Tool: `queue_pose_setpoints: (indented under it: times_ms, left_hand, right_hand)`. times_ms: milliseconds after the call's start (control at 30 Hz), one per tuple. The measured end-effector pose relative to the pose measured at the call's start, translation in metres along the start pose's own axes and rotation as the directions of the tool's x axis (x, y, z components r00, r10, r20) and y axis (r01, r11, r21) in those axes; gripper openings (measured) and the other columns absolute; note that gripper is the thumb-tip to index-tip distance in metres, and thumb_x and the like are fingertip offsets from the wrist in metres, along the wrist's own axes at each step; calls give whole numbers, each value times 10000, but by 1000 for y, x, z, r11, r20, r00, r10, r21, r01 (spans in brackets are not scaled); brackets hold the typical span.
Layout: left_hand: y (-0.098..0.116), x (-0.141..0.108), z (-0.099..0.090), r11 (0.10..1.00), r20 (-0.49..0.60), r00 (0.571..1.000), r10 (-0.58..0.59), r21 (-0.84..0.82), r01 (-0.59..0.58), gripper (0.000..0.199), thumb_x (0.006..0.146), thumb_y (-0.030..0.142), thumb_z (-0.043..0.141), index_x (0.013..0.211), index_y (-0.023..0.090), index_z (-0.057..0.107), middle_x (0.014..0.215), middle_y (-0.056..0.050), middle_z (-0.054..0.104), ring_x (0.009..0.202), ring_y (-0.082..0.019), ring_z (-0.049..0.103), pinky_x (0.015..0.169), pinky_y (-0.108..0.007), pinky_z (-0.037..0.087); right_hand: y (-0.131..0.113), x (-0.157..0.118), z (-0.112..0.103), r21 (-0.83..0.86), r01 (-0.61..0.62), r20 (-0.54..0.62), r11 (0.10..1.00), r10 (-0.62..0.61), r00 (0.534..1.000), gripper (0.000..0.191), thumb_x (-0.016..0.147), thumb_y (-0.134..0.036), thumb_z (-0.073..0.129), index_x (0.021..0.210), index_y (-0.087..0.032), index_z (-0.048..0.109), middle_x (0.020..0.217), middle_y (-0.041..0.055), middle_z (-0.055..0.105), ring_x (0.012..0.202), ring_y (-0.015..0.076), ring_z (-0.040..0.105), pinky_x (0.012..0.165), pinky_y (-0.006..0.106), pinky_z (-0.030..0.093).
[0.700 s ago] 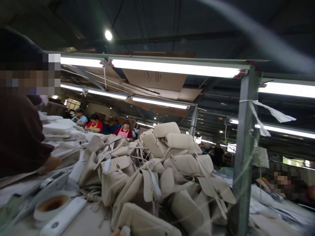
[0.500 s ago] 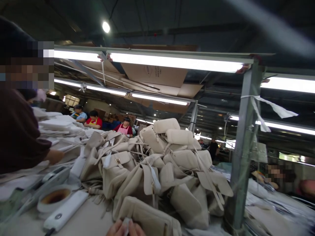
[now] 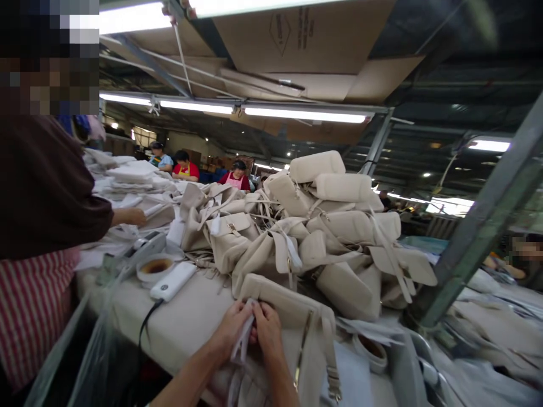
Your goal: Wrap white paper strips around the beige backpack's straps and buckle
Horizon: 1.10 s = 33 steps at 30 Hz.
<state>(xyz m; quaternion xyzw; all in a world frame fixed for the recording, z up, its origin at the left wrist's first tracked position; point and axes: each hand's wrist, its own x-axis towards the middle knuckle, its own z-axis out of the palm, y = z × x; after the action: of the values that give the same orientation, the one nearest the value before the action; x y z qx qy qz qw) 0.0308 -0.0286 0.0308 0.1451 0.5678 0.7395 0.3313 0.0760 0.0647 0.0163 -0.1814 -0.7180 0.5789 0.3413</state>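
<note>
My left hand (image 3: 233, 326) and my right hand (image 3: 267, 326) meet low in the centre, fingers pinched on a pale, thin wrapped strip (image 3: 243, 340) that hangs down between them. What the strip is made of is hard to tell. Just behind and to the right lies a beige bag (image 3: 282, 310) with a gold zipper (image 3: 304, 345) and a buckled strap at its right side. My wrists rest over the near part of the beige material.
A large pile of beige bags (image 3: 237, 240) rises behind. On the left are a white device (image 3: 173, 281) with a black cable, a round bowl (image 3: 155, 267) and a person in a striped apron (image 3: 34, 316). A metal post (image 3: 479, 226) slants at the right; another bowl (image 3: 370, 351) sits near it.
The view has tipped down and shifted, so both hands, the forearms and the table edge now show. The co-worker's hand at the left has moved out over the pile. My hands still pinch the pale strip.
</note>
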Motion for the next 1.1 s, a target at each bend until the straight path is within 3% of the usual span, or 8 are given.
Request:
queue_pose_setpoints:
  times_ms: [167,300,400,500,600,833,1000,1100]
  left_hand:
    - [6,-13,-11,985,156,983,-100,-126,120,468,646,513,780,834,160,537,611,-16,648,508,-132,609,507,-238,490]
    - [9,-16,-13,972,162,976,-145,-162,171,362,730,430,735,848,156,530,633,-28,658,498,-132,611,506,-244,500]
    - [10,-14,-14,956,158,969,-190,-196,219,278,785,346,688,891,157,514,648,-38,664,517,-148,633,507,-244,506]
    - [11,-10,-16,940,170,964,-206,-241,243,187,816,263,638,907,151,519,618,-22,643,508,-148,626,522,-259,522]
    - [10,-6,-17,935,169,964,-206,-255,244,146,817,219,613,907,139,530,617,-19,639,495,-140,612,534,-267,529]
    - [3,-6,-13,960,139,982,-132,-227,161,316,730,293,697,959,116,571,669,-34,665,604,-173,655,591,-267,516]
    - [-3,-8,-7,990,39,999,-38,-137,43,394,682,448,722,884,141,580,642,4,622,564,-128,595,521,-216,435]
    - [0,-10,-3,999,-5,1000,-1,-42,1,417,679,511,703,856,158,569,564,47,556,452,-88,492,431,-194,349]
  right_hand:
    - [-5,-5,2,-35,31,-34,999,-32,999,414,787,-566,539,630,-192,622,585,1,601,583,156,507,551,251,414]
    - [-16,-7,0,43,-33,20,998,32,999,413,767,-567,552,596,-191,573,546,-21,526,553,143,455,527,251,389]
    - [-31,-13,-8,179,-92,163,980,62,985,363,783,-509,544,682,-172,633,651,8,590,649,162,521,618,258,434]
    - [-42,-23,-18,297,-198,375,934,76,924,274,739,-346,608,942,-179,688,828,20,661,753,173,578,696,263,463]
    - [-44,-29,-22,298,-263,460,917,104,882,453,666,-231,659,1118,-204,641,791,-14,661,647,142,561,597,235,439]
    - [-31,-28,-2,230,-168,320,959,88,943,388,659,-243,630,1041,-192,597,756,-13,649,656,167,595,590,260,474]
    - [-28,-31,7,73,-13,123,997,4,992,260,695,-227,572,950,-197,610,792,3,653,806,188,598,747,287,483]
    - [-32,-28,-2,186,-122,245,975,74,967,284,652,-233,583,932,-197,606,707,-25,615,642,156,557,620,269,473]
